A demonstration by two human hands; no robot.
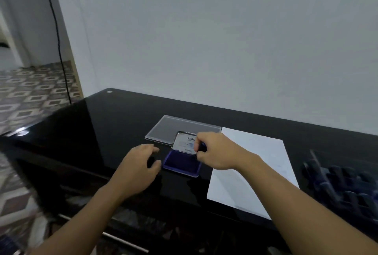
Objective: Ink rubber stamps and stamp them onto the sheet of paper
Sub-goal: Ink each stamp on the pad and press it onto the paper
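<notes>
A dark stamp (pixel 203 147) is gripped in the curled fingers of the right hand (pixel 216 150) and is held over the far right corner of the open ink pad (pixel 182 162). Whether the stamp touches the blue pad cannot be told. The pad's lid (pixel 184 142) is raised at the far side. The left hand (pixel 139 164) is held just left of the pad, fingers relaxed, nothing gripped. The sheet of paper (pixel 251 170) is laid flat on the black surface (pixel 102 132), just right of the pad. A clear plastic cover (pixel 173 127) is placed behind the pad. A blurred tray of dark stamps (pixel 345 187) is seen at far right.
</notes>
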